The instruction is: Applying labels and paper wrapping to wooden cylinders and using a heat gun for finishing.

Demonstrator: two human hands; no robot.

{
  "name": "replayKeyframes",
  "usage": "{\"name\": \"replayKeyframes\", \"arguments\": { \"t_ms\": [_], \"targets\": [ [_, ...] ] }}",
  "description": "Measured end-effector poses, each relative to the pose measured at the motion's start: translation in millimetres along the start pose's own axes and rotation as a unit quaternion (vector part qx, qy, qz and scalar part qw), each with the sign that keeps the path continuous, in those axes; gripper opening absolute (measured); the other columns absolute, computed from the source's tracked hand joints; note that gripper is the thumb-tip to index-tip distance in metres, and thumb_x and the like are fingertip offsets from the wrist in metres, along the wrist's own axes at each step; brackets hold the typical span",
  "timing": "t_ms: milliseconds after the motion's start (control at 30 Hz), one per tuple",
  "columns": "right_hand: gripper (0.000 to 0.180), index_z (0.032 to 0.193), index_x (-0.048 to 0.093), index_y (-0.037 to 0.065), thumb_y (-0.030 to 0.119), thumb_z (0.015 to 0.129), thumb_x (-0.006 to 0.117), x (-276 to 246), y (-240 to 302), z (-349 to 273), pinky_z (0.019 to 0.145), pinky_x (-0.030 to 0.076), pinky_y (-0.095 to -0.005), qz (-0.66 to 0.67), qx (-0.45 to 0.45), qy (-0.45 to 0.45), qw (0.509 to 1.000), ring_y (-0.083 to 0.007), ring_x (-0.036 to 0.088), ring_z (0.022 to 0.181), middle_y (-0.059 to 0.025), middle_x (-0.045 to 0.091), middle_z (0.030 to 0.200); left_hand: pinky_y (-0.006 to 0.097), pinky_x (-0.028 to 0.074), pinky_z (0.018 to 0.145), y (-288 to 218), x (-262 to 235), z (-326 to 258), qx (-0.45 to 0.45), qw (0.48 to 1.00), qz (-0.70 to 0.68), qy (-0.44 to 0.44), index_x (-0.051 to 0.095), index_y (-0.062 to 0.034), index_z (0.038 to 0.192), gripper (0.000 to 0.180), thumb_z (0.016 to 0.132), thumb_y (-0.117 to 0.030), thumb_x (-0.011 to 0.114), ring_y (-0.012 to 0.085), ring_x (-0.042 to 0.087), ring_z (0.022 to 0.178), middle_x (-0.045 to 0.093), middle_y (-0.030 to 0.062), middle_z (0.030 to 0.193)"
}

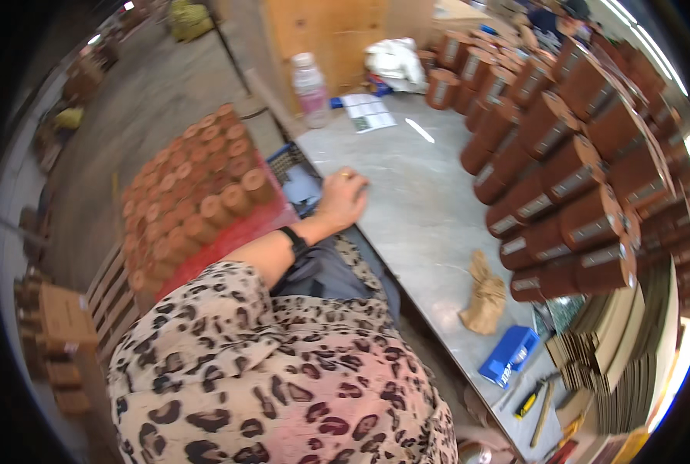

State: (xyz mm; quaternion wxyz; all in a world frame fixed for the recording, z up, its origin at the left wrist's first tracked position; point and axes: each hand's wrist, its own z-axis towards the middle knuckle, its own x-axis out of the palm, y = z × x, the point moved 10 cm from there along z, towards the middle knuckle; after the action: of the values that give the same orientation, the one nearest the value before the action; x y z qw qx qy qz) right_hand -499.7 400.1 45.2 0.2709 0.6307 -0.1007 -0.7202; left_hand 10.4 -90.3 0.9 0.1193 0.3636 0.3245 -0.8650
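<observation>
The hand [343, 198] rests on the near edge of the grey worktop [422, 201], fingers curled loosely together and clamped on nothing. Which of the person's two hands it is cannot be told. Its forearm extends from a leopard-print sleeve [229, 348] — a black wristband [293, 240] sits at the wrist. Brown cylindrical tubes [569, 178] lie stacked on their sides across the worktop, well apart from the hand. A second batch of tubes [198, 193] stands on a red pallet cover [229, 240] — just beside the forearm.

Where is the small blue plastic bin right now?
In the head view, the small blue plastic bin sits lower right on the grey metal table, beside the crumpled brown paper bag.
</observation>
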Motion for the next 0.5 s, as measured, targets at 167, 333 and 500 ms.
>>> {"name": "replayKeyframes", "arguments": {
  "t_ms": [167,333,500],
  "targets": [
    [0.049,0.131,0.054,0.005,0.021,0.087,0.068,10,55,-40,0.084,0.052,-0.0414,0.059,-0.083,0.008,0.995,-0.0333,0.064,0.093,-0.0193,0.066,0.104,0.044,0.041,0.085,-2,-8,-2,-0.013,1.000,0.012,-0.014,0.065,-0.0082,0.101,0.023,0.079,-0.011,0.063,0.0314,0.055,0.101,0.056,0.0120,0.100],
    [0.045,0.129,0.056,0.005,0.022,0.088,0.068,-18,84,-85,0.084,0.053,-0.0406,0.098,-0.133,-0.016,0.986,-0.0321,0.065,0.091,-0.0185,0.067,0.101,0.043,0.038,0.086,-1,-3,4,-0.034,0.999,-0.013,0.021,0.065,-0.0087,0.103,0.024,0.079,-0.011,0.063,0.0299,0.053,0.104,0.054,0.0114,0.101],
    [0.042,0.126,0.057,0.005,0.023,0.090,0.068,-49,116,-147,0.083,0.053,-0.0397,0.132,-0.175,-0.047,0.975,-0.0308,0.065,0.089,-0.0176,0.067,0.098,0.039,0.050,0.077,-25,-18,8,-0.028,0.993,-0.110,0.014,0.062,-0.0052,0.108,0.030,0.078,-0.008,0.063,0.0280,0.061,0.083,0.058,0.0133,0.102]
  ]
}}
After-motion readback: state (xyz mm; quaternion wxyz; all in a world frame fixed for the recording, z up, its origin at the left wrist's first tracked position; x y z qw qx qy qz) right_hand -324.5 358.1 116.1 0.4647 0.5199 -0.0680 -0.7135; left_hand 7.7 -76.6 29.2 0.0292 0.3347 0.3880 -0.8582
